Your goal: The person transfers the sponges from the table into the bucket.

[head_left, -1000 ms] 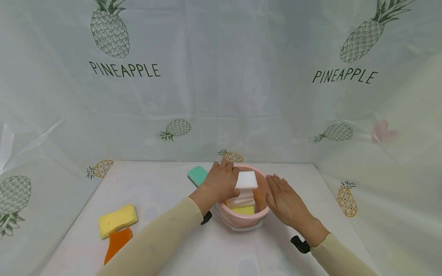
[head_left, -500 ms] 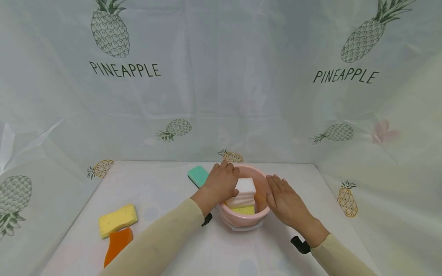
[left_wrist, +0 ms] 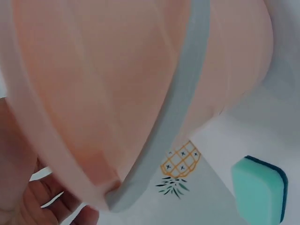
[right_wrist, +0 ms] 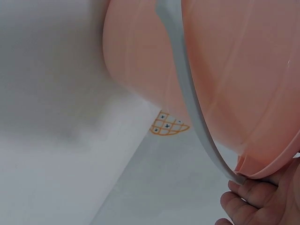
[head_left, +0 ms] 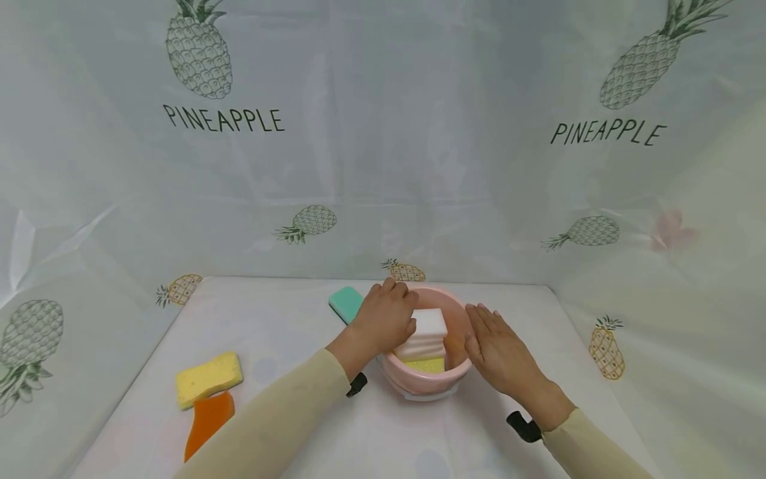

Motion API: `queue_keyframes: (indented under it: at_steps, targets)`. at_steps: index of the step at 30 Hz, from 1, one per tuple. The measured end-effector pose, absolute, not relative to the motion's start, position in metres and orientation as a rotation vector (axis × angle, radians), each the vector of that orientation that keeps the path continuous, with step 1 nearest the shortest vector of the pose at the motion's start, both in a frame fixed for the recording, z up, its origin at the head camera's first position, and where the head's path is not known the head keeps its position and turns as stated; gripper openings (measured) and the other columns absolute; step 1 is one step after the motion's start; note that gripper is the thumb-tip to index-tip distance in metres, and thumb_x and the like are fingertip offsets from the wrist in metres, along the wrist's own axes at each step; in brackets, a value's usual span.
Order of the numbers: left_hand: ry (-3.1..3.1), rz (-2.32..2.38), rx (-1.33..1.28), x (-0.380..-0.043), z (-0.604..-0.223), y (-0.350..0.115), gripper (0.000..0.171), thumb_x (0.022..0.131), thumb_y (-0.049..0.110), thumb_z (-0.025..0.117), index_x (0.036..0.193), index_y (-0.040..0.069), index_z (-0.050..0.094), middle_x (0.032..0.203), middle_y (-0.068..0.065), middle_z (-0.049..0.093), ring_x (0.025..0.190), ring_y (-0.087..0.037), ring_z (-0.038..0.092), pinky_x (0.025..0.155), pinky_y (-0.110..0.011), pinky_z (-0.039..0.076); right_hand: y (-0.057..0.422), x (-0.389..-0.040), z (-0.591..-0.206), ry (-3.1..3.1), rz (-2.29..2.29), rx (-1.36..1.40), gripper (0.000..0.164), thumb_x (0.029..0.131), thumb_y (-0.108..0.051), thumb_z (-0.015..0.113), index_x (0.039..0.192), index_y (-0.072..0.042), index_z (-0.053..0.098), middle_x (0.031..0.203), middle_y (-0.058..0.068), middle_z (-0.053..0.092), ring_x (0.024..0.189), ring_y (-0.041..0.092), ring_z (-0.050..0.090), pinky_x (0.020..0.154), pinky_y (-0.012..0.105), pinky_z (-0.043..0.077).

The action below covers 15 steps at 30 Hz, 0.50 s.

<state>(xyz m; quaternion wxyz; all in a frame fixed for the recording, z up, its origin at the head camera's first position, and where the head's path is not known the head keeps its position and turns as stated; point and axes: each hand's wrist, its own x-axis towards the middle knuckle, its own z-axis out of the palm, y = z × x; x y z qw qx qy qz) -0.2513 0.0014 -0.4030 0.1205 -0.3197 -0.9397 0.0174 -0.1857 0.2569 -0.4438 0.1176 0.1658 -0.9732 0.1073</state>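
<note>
A pink bucket [head_left: 413, 382] with a grey handle [left_wrist: 164, 122] stands on the table. Inside, white foam blocks [head_left: 429, 320] are stacked over a yellow sponge [head_left: 426, 365]. My left hand [head_left: 385, 316] lies over the bucket's left rim, its fingers loosely bent and its thumb beside the stack. In the left wrist view, these fingers show past the rim with nothing visible in them. My right hand [head_left: 499, 349] is at the right rim, fingers straight and together. In the right wrist view, its fingertips are right by the rim and the handle's end.
A teal sponge [head_left: 346, 304] with a dark underside lies behind the left forearm. At the table's left are another yellow sponge [head_left: 209, 380] and an orange piece [head_left: 208, 422], partly hidden by the sleeve. A pineapple-print sheet [head_left: 371, 146] hangs behind.
The top white block, raised and tilted a second ago, has dropped flat onto the stack. Both hands have kept their places at the rim; the head view has shifted slightly.
</note>
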Motion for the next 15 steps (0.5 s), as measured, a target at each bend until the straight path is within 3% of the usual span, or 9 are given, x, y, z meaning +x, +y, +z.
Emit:
queue_keyframes:
  at_steps: [9, 15]
  targets:
    - [-2.758, -0.210, -0.805, -0.238, -0.392, -0.043, 0.023, 0.102, 0.028, 0.065, 0.118, 0.012, 0.072, 0.123, -0.007, 0.069, 0.117, -0.027, 0.057, 0.099, -0.044, 0.050, 0.258, -0.187, -0.445, -2.841, 0.322, 0.491, 0.057, 0.113, -0.028, 0.041, 0.155, 0.009, 0.042, 0.161, 0.024, 0.045, 0.153, 0.042, 0.039, 0.125, 0.059, 0.028]
    - [-2.745, -0.291, -0.616, -0.229, -0.397, -0.104, 0.020, 0.097, 0.024, 0.072, 0.111, 0.010, 0.074, 0.121, -0.010, 0.072, 0.114, -0.032, 0.060, 0.095, -0.049, 0.053, 0.259, -0.187, -0.446, -2.833, 0.345, 0.502, 0.056, 0.112, -0.026, 0.044, 0.155, 0.010, 0.041, 0.161, 0.025, 0.045, 0.153, 0.043, 0.039, 0.125, 0.059, 0.028]
